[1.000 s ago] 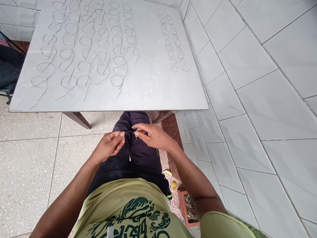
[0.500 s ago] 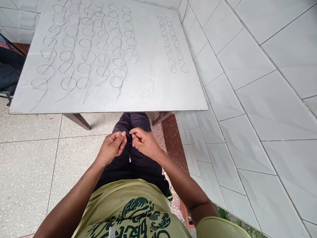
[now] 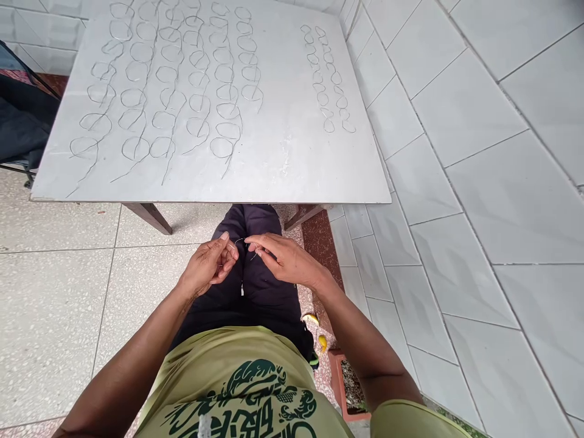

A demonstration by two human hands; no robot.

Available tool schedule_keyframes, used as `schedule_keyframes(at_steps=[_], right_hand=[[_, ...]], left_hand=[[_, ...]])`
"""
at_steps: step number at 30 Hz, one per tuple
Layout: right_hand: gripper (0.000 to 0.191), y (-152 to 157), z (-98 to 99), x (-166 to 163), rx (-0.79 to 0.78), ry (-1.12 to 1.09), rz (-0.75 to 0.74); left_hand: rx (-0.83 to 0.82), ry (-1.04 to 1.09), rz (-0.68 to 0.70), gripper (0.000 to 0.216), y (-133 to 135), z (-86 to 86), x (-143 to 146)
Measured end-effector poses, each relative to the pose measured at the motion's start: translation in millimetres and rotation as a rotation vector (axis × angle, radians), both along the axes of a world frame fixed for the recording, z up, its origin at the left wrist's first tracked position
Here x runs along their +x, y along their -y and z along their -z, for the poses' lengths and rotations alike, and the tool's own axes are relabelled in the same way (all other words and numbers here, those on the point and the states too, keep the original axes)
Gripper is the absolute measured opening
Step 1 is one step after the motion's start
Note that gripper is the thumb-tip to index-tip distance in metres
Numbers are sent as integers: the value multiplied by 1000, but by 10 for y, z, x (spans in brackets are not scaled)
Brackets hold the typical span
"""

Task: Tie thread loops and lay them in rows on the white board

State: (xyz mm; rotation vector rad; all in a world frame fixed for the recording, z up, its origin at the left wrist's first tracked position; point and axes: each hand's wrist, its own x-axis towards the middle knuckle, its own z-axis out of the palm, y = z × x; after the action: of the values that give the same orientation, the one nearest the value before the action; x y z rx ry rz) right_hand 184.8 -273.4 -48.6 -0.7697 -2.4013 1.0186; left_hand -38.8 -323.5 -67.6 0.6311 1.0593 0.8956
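Observation:
Over my lap, below the table's front edge, both hands pinch one thin piece of wire [image 3: 242, 245] bent into a small curve. My left hand [image 3: 208, 265] holds one end between thumb and fingertips. My right hand [image 3: 283, 258] grips the other end, its remaining fingers stretched out. On the white table top [image 3: 283, 158] lie several rows of larger wire loops [image 3: 182, 91] with tails, and to their right two short columns of smaller wire loops [image 3: 326, 79].
A white tiled wall [image 3: 479, 152] runs along the right side, close to the table. Dark fabric on a frame [image 3: 20, 125] sits at the far left. A terracotta planter [image 3: 340, 386] and yellow bits lie on the floor by my right leg.
My right hand's fingers closed up half a second ago and have spread out again. The wire between the hands now shows a rounder curve. The view shifted slightly.

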Motion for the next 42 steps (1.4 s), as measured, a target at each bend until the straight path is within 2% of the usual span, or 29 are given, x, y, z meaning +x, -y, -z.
schedule_keyframes(at_steps=[4,9,13,17,21,28,34,37,42], right_hand=[[22,-54,76,1,35,9,-54],[22,-85,153,19,59,-1,-118],[26,-92,104,32,97,31,-149],[33,-138,3,40,156,88,-139],[25,-188,-25,4,183,67,-139],[19,-87,143,-123,177,54,-28],[15,34,231,-209,122,0,30],[14,58,232,-235,102,-36,55],[14,81,235,-263,58,-64,79]], left_hand=[[-3,8,-28,47,-3,28,-5],[25,-8,-60,49,-16,63,24],[39,-27,-48,52,-21,76,39],[41,-44,23,47,-17,54,8],[46,-32,23,41,-11,23,-16],[9,20,-110,43,1,30,25],[-14,14,-183,31,2,93,9],[19,-24,-216,25,16,118,0],[99,25,-221,30,58,116,-21]])
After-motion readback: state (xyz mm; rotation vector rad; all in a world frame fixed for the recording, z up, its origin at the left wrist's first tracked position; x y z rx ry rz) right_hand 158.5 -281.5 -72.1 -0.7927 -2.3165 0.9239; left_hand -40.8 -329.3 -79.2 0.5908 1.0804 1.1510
